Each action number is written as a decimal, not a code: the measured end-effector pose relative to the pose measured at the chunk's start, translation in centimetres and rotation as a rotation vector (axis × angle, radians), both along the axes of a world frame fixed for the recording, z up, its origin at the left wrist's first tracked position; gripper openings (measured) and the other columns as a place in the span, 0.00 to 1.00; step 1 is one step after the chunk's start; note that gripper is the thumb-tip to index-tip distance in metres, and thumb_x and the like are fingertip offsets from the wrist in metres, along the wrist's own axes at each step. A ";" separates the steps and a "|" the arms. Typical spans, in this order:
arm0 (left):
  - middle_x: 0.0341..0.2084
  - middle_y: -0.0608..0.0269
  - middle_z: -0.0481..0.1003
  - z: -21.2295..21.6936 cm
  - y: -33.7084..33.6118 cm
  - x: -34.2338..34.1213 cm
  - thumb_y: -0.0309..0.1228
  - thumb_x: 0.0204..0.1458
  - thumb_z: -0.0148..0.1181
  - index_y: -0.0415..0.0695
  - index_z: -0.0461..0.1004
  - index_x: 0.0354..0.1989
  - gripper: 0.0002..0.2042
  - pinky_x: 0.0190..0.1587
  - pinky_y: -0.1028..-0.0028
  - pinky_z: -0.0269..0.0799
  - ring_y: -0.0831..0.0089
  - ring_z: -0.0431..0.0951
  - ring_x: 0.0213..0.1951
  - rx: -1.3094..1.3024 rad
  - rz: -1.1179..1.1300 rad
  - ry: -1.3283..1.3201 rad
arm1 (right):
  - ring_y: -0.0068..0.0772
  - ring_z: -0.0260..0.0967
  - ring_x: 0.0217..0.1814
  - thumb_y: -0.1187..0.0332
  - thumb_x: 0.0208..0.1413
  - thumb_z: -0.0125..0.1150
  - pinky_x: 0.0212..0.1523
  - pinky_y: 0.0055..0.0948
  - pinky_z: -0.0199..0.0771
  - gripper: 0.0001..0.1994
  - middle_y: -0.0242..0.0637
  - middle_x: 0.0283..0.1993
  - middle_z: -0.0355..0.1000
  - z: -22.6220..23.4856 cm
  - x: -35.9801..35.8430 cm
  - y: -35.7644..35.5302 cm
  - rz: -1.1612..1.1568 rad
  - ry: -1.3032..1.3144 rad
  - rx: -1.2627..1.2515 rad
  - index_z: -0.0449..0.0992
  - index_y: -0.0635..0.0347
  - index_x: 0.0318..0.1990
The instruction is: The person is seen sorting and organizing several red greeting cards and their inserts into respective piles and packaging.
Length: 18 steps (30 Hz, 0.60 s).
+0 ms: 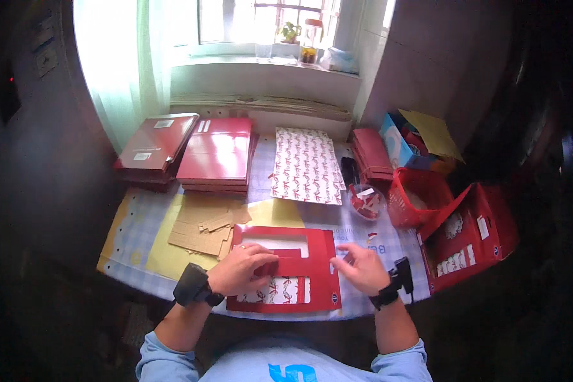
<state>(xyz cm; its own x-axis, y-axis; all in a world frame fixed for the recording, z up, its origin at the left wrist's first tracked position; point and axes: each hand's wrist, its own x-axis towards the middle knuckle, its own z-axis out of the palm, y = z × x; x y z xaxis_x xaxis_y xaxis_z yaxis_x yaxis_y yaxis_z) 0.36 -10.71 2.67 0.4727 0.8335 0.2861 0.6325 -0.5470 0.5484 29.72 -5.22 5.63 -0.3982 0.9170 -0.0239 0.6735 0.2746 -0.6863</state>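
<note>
A flat red cardboard box blank [325, 286] with cut-out windows lies at the table's front edge. White patterned paper [270, 291] with red bows shows through its lower window. My left hand [240, 268] rests over the blank's left part, fingers bent around a red flap [290, 253] between the windows; the fingertips are partly hidden. At the blank's right edge, my right hand [364, 267] hovers with its thumb and fingers apart, nothing seen in them. Both wrists wear black straps with small devices.
Stacks of red folded boxes [216, 153] stand at the back left. Beyond the blank lie patterned sheets [307, 162] and brown cardboard pieces [200, 229]. To the right are a tub of scraps [367, 202], a red basket [420, 197], a blue box [401, 140] and an assembled red box [471, 235].
</note>
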 end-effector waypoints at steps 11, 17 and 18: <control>0.46 0.47 0.73 2.4 7.6 -11.1 0.36 0.47 0.62 0.35 0.72 0.47 0.21 0.54 0.66 0.66 0.55 0.72 0.50 0.393 0.767 -0.049 | 0.45 0.68 0.43 0.67 0.46 0.64 0.45 0.39 0.68 0.12 0.43 0.38 0.71 0.1 -5.3 8.4 0.098 -0.082 0.806 0.75 0.60 0.39; 0.58 0.46 0.62 -0.8 12.9 -12.6 0.47 0.53 0.53 0.38 0.63 0.57 0.29 0.61 0.56 0.55 0.55 0.60 0.61 0.190 0.664 0.407 | 0.42 0.68 0.46 0.65 0.42 0.64 0.49 0.40 0.64 0.14 0.40 0.40 0.71 -5.0 -5.8 12.7 0.080 -0.333 0.900 0.76 0.55 0.39; 0.54 0.48 0.66 -1.3 12.9 -12.5 0.42 0.55 0.52 0.40 0.66 0.53 0.22 0.59 0.58 0.60 0.56 0.64 0.59 0.290 0.603 0.437 | 0.40 0.68 0.44 0.66 0.42 0.63 0.48 0.40 0.63 0.11 0.37 0.37 0.71 -5.0 -5.7 13.0 0.076 -0.323 0.919 0.76 0.52 0.36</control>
<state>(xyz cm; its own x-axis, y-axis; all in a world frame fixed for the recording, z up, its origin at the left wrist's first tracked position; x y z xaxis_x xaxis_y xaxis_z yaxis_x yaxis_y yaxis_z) -12.16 2.22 1.34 0.0836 0.9020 0.4236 0.9897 -0.1248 0.0704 24.03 7.76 0.60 -0.5566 0.6051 0.5692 0.7500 0.6607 0.0312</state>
